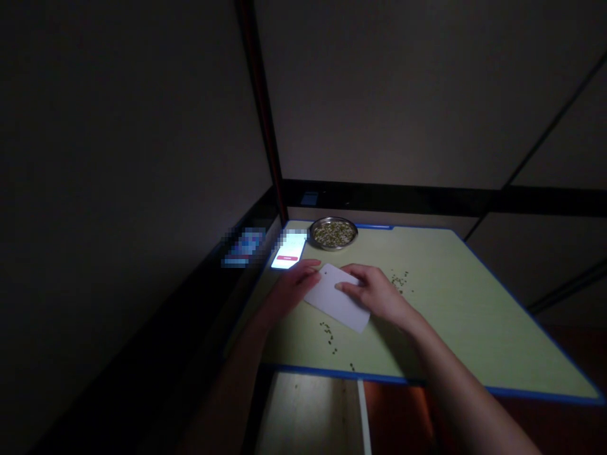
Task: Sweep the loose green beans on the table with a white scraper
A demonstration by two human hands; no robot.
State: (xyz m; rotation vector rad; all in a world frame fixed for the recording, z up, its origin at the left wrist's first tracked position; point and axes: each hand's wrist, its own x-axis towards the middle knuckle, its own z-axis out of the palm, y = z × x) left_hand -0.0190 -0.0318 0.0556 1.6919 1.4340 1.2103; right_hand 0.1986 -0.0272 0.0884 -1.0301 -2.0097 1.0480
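Observation:
A white card (336,300) with rounded corners lies tilted just over the table in front of me, with a small dark spot near its upper corner. My right hand (372,287) grips its right side, thumb on top and fingers behind the far edge. At the left edge, my left hand (301,278) is closed on the card; part of its grip is hidden. Small dark greenish beans (328,332) are scattered on the near side of the card. More loose beans (399,281) lie beyond my right hand.
A round metal dish (333,234) holding many small beans stands at the back of the pale table (474,309) with blue edging. Left of it is a lit phone (288,249). Dark walls border the left and back. An open drawer (313,411) juts out below the front edge.

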